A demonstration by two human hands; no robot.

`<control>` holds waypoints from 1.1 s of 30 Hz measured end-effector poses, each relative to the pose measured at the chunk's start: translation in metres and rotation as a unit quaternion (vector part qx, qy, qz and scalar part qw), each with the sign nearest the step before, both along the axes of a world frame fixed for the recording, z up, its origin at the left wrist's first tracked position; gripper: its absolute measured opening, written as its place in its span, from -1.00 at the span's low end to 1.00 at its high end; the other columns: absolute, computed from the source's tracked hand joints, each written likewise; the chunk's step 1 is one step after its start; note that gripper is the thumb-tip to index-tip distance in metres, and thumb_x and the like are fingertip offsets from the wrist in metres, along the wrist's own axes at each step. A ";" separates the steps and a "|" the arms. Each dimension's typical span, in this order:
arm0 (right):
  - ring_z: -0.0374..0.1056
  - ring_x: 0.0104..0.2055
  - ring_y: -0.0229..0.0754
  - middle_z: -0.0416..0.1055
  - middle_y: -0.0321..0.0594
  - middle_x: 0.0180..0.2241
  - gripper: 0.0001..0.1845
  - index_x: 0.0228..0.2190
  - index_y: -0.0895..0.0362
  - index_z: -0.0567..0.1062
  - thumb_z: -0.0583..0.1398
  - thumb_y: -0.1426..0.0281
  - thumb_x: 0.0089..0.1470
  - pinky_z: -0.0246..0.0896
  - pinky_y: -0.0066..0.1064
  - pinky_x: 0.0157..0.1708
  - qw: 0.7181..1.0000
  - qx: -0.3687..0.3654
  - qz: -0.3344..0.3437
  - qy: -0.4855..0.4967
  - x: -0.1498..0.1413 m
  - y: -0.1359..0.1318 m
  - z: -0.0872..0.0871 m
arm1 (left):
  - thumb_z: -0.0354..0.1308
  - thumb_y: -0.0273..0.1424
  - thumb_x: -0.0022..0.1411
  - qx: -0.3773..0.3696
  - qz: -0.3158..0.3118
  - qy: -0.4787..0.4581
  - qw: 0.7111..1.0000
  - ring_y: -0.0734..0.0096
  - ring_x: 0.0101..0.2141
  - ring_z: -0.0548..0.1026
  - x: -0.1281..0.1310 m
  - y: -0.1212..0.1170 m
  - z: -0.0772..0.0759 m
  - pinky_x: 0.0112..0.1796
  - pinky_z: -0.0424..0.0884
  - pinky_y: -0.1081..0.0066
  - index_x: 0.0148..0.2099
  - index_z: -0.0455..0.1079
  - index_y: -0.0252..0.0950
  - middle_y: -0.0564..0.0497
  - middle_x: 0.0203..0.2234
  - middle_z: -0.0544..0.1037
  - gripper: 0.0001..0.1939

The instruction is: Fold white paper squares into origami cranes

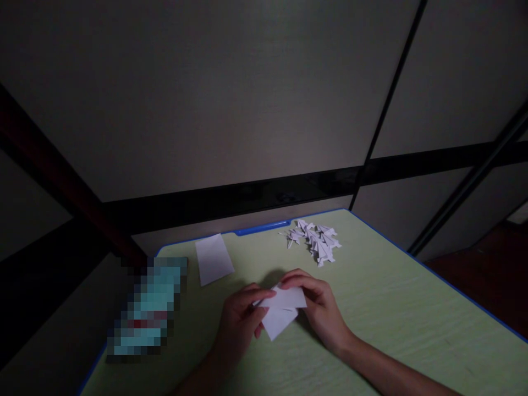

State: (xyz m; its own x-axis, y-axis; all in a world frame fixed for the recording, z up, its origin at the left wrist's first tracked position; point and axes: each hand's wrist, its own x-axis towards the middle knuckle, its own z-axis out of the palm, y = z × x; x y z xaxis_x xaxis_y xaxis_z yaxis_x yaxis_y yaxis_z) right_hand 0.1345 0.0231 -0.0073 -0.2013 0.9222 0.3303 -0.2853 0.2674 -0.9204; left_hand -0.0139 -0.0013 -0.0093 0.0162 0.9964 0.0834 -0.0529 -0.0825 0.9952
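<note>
While left grip (239,316) and right grip (320,301) pinch, paper (287,298) spans between.

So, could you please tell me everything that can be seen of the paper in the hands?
The paper is plain white and looks thin and matt. It is folded: a broad upper flap lies over a lower part, whose corner points down in the picture, toward the wearer. The left hand pinches its left side between thumb and fingers; the right hand grips it at the upper right. It seems to be held tilted above the green table. Its underside is hidden.
</note>
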 end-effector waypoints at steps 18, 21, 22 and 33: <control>0.24 -0.53 -0.30 0.37 -0.26 -0.54 -0.92 -0.59 0.14 0.48 0.21 0.53 -0.28 0.10 -0.53 -0.59 0.998 -0.060 -0.022 0.009 -0.003 0.001 -0.003 | 0.13 -0.41 -0.14 -0.014 0.007 0.006 1.000 0.56 -0.70 0.32 0.002 0.003 0.001 -0.72 0.24 0.58 -0.53 0.39 -0.39 0.07 -0.65 0.36 -0.88; 0.19 -0.63 -0.35 0.35 -0.31 -0.63 -0.91 -0.57 0.17 0.45 0.23 0.48 -0.30 0.05 -0.55 -0.65 0.994 -0.107 -0.018 0.004 -0.004 0.001 -0.003 | 0.17 -0.45 -0.20 -0.041 0.047 0.013 0.998 0.52 -0.67 0.34 0.006 0.004 0.005 -0.69 0.25 0.58 -0.40 0.37 -0.37 0.13 -0.72 0.34 -0.80; 0.18 -0.63 -0.35 0.35 -0.32 -0.64 -0.90 -0.56 0.17 0.44 0.23 0.45 -0.29 0.04 -0.55 -0.65 0.993 -0.113 -0.019 0.000 -0.004 0.001 -0.003 | 0.17 -0.45 -0.20 -0.041 0.054 0.011 0.998 0.51 -0.66 0.34 0.006 0.004 0.005 -0.68 0.25 0.58 -0.37 0.36 -0.37 0.15 -0.73 0.33 -0.78; 0.22 -0.52 -0.31 0.33 -0.32 -0.53 -0.70 -0.36 0.11 0.35 0.23 0.46 -0.26 0.10 -0.52 -0.56 0.997 -0.070 0.033 -0.001 -0.006 -0.001 -0.004 | 0.16 -0.39 -0.16 -0.048 0.036 -0.003 0.998 0.53 -0.65 0.31 0.003 0.005 0.004 -0.64 0.23 0.57 -0.40 0.36 -0.37 0.15 -0.73 0.31 -0.79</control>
